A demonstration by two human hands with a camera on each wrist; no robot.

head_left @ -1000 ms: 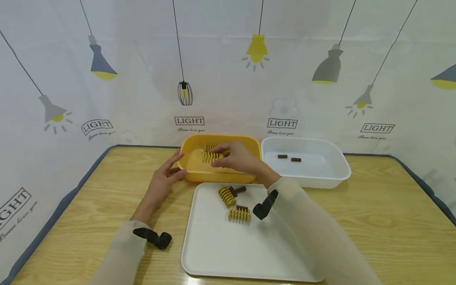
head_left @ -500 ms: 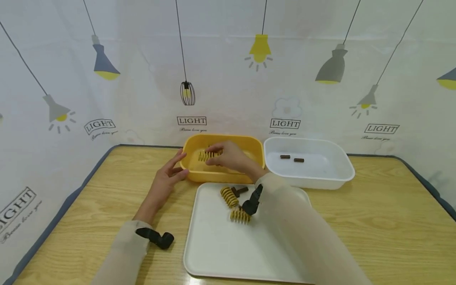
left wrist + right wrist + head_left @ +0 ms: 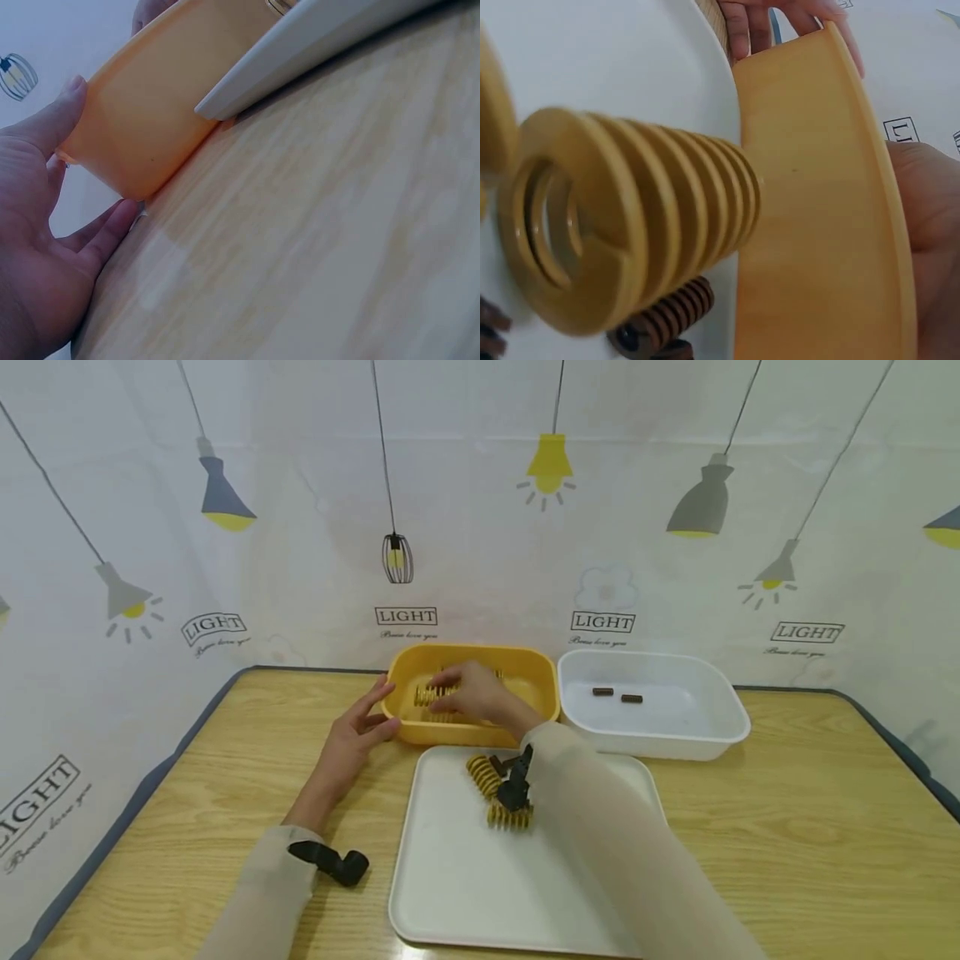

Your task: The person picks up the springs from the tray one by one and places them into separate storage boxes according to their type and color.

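Inside the yellow bin [image 3: 528, 689], my right hand [image 3: 483, 695] pinches a yellow coil spring [image 3: 422, 696] between thumb and fingertips. A further yellow spring [image 3: 442, 717] shows below that hand, and others behind it are mostly hidden. At the bin's left end, my left hand [image 3: 348, 745] rests with thumb and fingers against the wall; in the left wrist view its thumb [image 3: 66, 112] touches near the rim. On the white tray [image 3: 465, 885] lie two yellow springs, one a slanted spring [image 3: 482, 775], and small brown springs [image 3: 676, 316], partly covered by the right wrist.
A white bin [image 3: 652, 744] stands right of the yellow one, holding a small brown spring [image 3: 602, 692] and another brown spring [image 3: 632, 698]. The tray lies in front of the bins on a wooden table [image 3: 795, 827]. A printed cloth [image 3: 480, 543] hangs behind.
My right hand has moved left within the yellow bin with the spring, its wrist now covering more of the tray's springs. The left hand keeps its place at the bin's end.
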